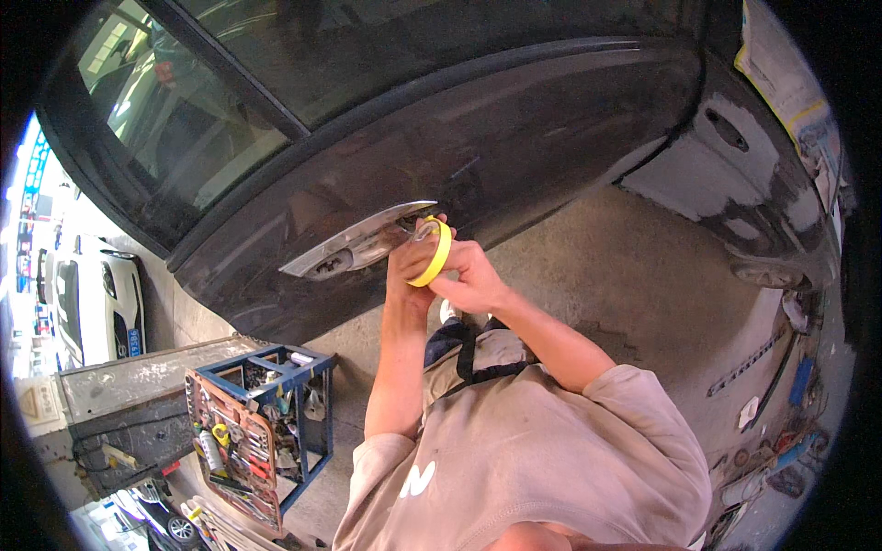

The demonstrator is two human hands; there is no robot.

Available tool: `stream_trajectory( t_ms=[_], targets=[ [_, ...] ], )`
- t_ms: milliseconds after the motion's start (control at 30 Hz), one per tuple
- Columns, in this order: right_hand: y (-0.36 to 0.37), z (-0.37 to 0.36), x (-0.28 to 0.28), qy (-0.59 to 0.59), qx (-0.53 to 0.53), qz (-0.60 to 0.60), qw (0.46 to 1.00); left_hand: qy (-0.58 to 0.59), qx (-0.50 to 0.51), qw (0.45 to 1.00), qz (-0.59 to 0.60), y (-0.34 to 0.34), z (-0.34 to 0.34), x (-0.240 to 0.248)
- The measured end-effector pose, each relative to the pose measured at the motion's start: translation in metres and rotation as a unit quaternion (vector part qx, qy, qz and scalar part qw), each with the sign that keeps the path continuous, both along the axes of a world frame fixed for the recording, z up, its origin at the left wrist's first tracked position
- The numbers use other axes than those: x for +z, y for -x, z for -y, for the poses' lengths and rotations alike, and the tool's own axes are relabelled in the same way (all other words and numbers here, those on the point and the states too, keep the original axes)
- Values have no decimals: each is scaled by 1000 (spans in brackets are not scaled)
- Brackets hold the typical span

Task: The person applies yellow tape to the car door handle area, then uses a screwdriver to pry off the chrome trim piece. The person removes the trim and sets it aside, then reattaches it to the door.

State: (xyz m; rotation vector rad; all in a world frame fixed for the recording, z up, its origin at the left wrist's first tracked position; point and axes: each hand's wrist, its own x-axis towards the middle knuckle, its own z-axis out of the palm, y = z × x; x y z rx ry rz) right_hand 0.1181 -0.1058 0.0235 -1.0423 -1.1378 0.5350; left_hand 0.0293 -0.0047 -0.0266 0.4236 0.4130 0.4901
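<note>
A roll of yellow tape (441, 255) is held on edge between my two hands, close in front of a dark car door (524, 151). My left hand (410, 266) is closed at the roll's left side, its fingertips partly hidden behind the ring and near the door handle. From the right, my right hand (473, 278) grips the roll with bent fingers. The long silver door handle (367, 246) runs slantwise across the door just beyond my left hand. Dark openings show at both of its ends.
At lower left stands a blue-framed tool cart (322, 404) with wrenches and pliers on its side panel. A grey metal bench (138, 376) adjoins it. A white car (92, 298) is parked farther left. At right stands a sanded, patchy grey car panel (726, 174), with loose parts along the floor's edge.
</note>
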Motion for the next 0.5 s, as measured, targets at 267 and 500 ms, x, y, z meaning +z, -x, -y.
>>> stream_trajectory(
  t_ms=[267,500],
  targets=[
    [-6,18,7,131,-10,27,991,56,-29,994,-95,-2,-13,1],
    [2,21,5,119,-105,285,945,54,-19,990,-130,-5,-7,15]
  ],
)
